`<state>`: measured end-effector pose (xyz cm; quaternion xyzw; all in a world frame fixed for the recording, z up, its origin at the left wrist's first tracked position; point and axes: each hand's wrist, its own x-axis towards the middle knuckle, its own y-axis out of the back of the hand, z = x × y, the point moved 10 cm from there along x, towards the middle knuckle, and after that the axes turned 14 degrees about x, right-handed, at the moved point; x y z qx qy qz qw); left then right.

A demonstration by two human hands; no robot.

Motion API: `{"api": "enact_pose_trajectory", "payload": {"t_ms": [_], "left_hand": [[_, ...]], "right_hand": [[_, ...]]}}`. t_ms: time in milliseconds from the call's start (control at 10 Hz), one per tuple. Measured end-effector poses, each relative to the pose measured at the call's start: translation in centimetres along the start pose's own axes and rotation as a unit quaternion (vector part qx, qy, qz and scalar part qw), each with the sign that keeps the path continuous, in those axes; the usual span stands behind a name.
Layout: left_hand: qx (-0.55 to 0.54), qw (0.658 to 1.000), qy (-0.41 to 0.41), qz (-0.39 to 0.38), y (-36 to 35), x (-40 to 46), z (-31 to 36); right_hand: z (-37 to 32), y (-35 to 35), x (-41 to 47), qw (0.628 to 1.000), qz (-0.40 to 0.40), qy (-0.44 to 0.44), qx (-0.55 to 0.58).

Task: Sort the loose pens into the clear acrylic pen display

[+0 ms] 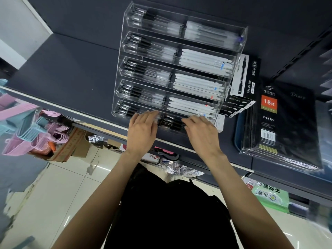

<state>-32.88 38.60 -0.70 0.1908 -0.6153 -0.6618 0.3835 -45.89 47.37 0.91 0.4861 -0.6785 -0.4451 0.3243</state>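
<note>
Lower centre: left hand (142, 130) flat and empty, right hand (201, 131) curled round dark pens (171, 122); level them before seating in acrylic display (120, 56).

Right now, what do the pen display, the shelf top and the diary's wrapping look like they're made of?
The pen display looks like clear rigid acrylic: see-through walls with bright edges. The shelf top seems a dark matte board or coated metal; it shows no shine, so I can't tell which. The diary wrapping looks like thin glossy plastic film, creased and glinting along its near edge.
</note>
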Motion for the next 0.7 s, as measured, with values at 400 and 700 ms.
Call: {"api": "enact_pose_trajectory", "payload": {"t_ms": [400,700], "left_hand": [[0.086,0.992,-0.048,-0.083,-1.8,-0.7,-2.1],[-0.01,0.999,-0.031,-0.021,1.9,-0.2,-3.9]], "right_hand": [[-2.1,-2.8,-1.3,0.993,-0.097,0.058,0.023],[-3.4,2.0,-1.9,0.991,0.111,0.016,0.071]]}}
